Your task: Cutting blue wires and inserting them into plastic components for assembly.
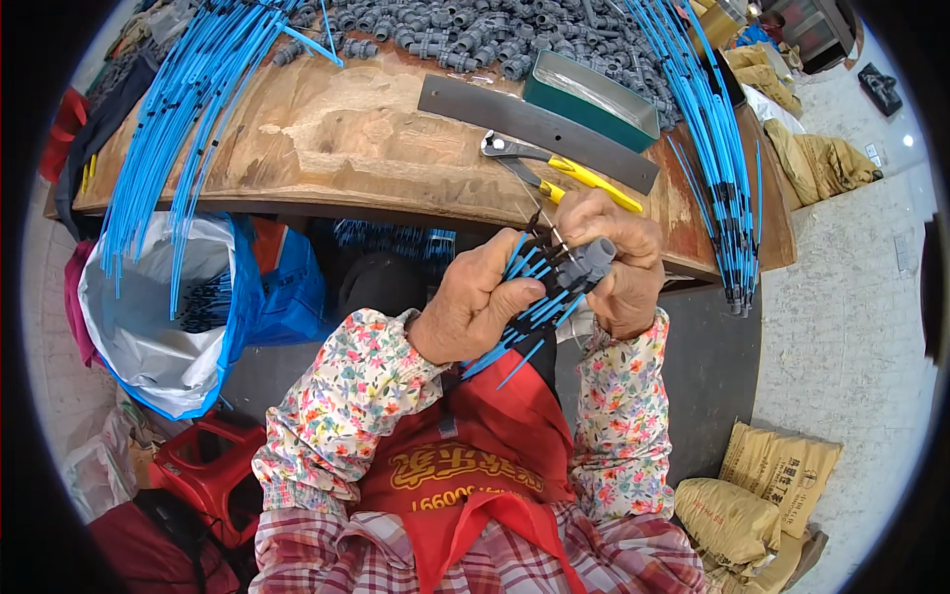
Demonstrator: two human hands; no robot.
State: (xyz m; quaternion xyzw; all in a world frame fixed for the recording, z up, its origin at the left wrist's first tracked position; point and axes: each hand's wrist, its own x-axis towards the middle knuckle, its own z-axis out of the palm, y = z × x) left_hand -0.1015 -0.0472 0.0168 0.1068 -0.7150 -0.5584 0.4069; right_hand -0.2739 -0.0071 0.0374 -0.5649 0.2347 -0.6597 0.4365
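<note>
Close above my red apron, my left hand (475,302) is closed round a bundle of short thin blue rods (534,315) with black parts among them. Grey plastic fittings (594,259) sit at the right end of this bundle. My right hand (623,262) curls round the fittings, its fingers bent and pressed against them. A thin pale strip or wire (554,234) crosses by the right fingertips; whether they pinch it I cannot tell. Just beyond the hands, cutters with yellow handles (594,183) lie on the wooden table (327,139).
Grey fittings (475,35) are heaped at the table's back. Long blue rods (183,109) hang over the left edge, and more (727,188) over the right. A flat metal bar (534,129) lies by a green tray (594,121). A lined blue bag (163,346) stands below left, near a red stool (203,460).
</note>
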